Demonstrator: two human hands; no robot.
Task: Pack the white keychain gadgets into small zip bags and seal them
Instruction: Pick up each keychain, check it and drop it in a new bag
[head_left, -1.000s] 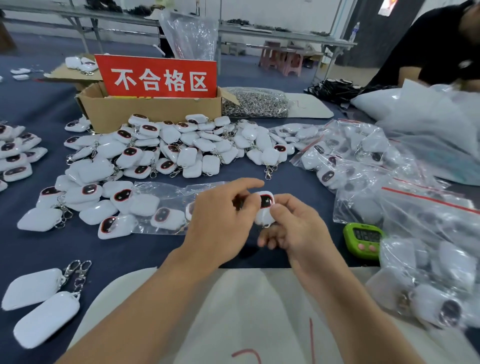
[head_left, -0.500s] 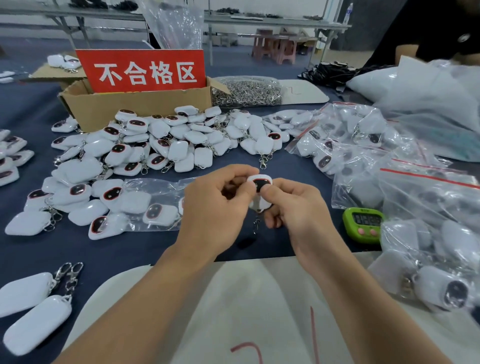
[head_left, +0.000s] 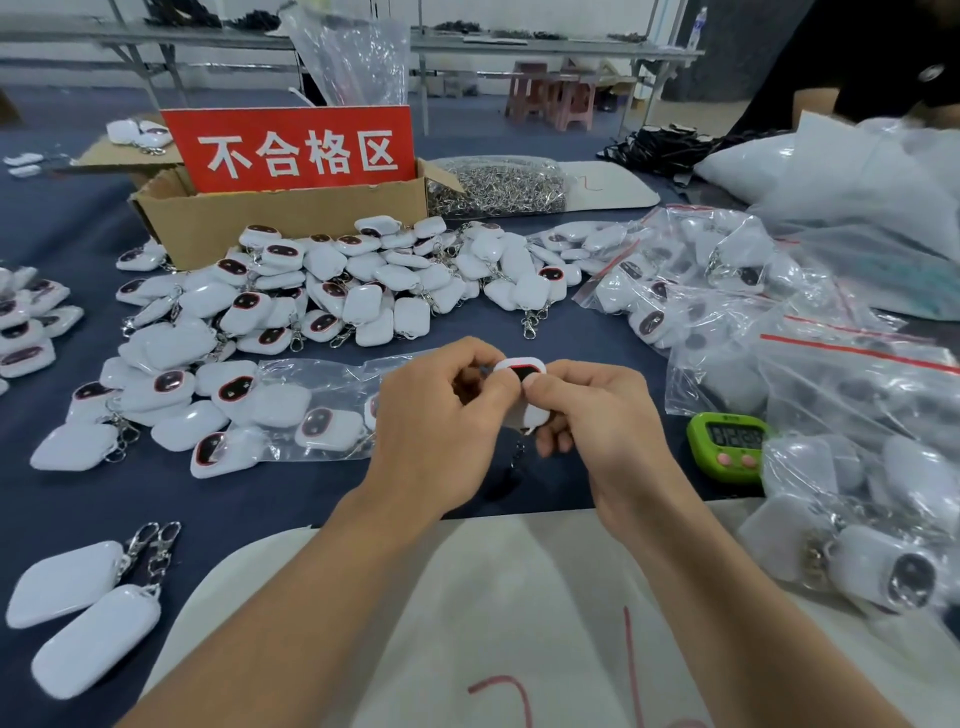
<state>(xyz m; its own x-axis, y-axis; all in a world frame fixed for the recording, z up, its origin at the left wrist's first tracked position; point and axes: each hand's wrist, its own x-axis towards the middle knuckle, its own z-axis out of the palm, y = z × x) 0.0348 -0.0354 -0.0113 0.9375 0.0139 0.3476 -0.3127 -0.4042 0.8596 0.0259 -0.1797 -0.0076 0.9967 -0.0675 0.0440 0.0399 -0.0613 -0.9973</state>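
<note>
**A:** Nearest: white sheet (head_left: 519, 597) on the surface, two loose gadgets (head_left: 62, 584) near left. Just past the sheet's far edge, left hand (head_left: 436, 421) and right hand (head_left: 597, 415) hold one white keychain gadget (head_left: 521, 376) off the surface, mid-scene.

**B:** Grip?

**A:** Left pinches its left side. Right pinches the right side and lower end. Neither hand is free.

**B:** Bag on it?

**A:** Can't tell, no film visible round it. Nearest zip bag (head_left: 291, 410) lies flat just left of the left hand, with several gadgets inside.

**B:** Risks?

**A:** My read: opening a bag means releasing one hand, and a one-sided pinch on a smooth shell could slip. The clasp (head_left: 514, 462) hangs below and could snag the bag mouth or sit in the zip track, so the seal fails. Green timer (head_left: 727, 447) sits just right of the right hand and could get knocked.

**B:** Orientation?

**A:** Long axis roughly upright, slight lean. Dark screen end is up and faces the camera. Clasp end points down at the surface.

**B:** Farther out?

**A:** Filled bags (head_left: 691, 291) to the right, loose pile (head_left: 363, 296) beyond the hands. Behind it, a cardboard box (head_left: 291, 223) with a red sign (head_left: 291, 150).
</note>
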